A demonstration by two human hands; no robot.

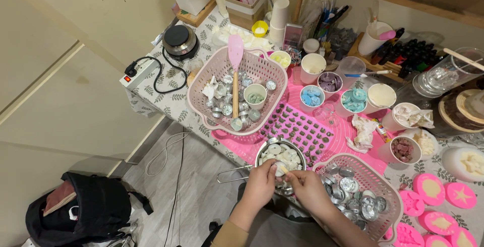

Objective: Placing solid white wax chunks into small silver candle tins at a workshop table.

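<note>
My left hand [262, 182] and my right hand [307, 189] meet over the near rim of a small metal saucepan [298, 152] filled with white wax discs. Between the fingers of both hands is a small round tealight cup with white wax [280, 169]; my right fingers also pinch a thin pale stick against it. Just right of my right hand stands a pink basket [390, 191] holding several empty metal tealight cups. The pan's wire handle [233, 172] points left, off the table edge.
A second pink basket [201, 83] with cups and a pink spatula [235, 55] sits farther back. Paper cups of coloured wax [312, 97], a pink mat [302, 126], pink star moulds [443, 199], a hot plate [180, 40], a power strip [136, 73]; a black backpack [80, 214] on the floor.
</note>
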